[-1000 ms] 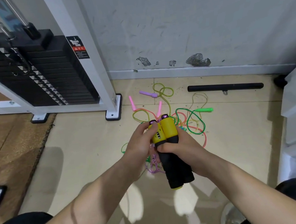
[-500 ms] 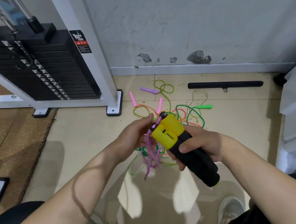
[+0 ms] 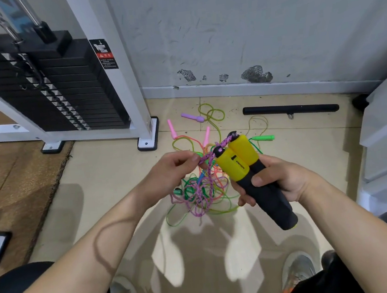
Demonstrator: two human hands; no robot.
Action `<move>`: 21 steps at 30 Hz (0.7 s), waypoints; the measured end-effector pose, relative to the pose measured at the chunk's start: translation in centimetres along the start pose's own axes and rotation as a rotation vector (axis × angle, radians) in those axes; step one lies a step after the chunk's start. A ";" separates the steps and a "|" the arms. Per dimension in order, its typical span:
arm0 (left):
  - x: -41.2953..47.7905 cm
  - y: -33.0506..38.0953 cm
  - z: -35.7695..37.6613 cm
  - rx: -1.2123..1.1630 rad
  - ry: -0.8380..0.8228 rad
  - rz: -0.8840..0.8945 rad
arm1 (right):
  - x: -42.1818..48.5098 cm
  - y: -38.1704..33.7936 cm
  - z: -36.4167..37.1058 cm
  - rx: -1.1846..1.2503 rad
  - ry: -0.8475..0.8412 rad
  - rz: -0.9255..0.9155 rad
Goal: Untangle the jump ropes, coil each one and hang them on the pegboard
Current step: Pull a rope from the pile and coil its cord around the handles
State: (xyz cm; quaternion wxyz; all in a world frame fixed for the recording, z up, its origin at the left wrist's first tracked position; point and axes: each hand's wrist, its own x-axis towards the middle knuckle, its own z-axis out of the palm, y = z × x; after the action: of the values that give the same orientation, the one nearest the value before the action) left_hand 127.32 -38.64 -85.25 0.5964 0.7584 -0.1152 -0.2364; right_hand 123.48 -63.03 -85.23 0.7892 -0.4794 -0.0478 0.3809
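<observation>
left hand (image 3: 169,172) pulled purple rope (image 3: 209,162) taut, right hand (image 3: 279,180) grips handles (image 3: 244,162) (both, side by side)

**Corner of a gym room**

A grey wall (image 3: 258,20) shows scratches and dark chipped patches (image 3: 255,75) above a pale baseboard (image 3: 265,88). The floor (image 3: 109,169) has beige tiles, and a brown mat (image 3: 12,179) covers it at the left. A black weight stack (image 3: 63,98) stands in a white frame (image 3: 126,89). A black bar (image 3: 291,109) lies near the baseboard.

The black-and-red warning sticker (image 3: 104,54) on the white steel upright (image 3: 129,93) and the small black print on the yellow plastic jump-rope handle (image 3: 231,166) are both too small to read.
</observation>
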 end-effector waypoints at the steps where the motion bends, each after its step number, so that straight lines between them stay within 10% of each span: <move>1: 0.1 -0.2 0.7 0.010 0.051 0.006 | 0.1 0.1 0.2 0.025 -0.032 -0.005; 21: 0.0 -1.7 4.2 0.682 0.157 0.093 | 1.7 0.4 0.4 -0.125 0.500 -0.066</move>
State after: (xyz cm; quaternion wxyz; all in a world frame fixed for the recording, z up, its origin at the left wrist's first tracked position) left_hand 125.10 -41.77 -87.58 0.3258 0.9238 -0.1757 -0.0981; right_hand 124.25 -61.56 -85.78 0.7574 -0.6046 0.1096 0.2209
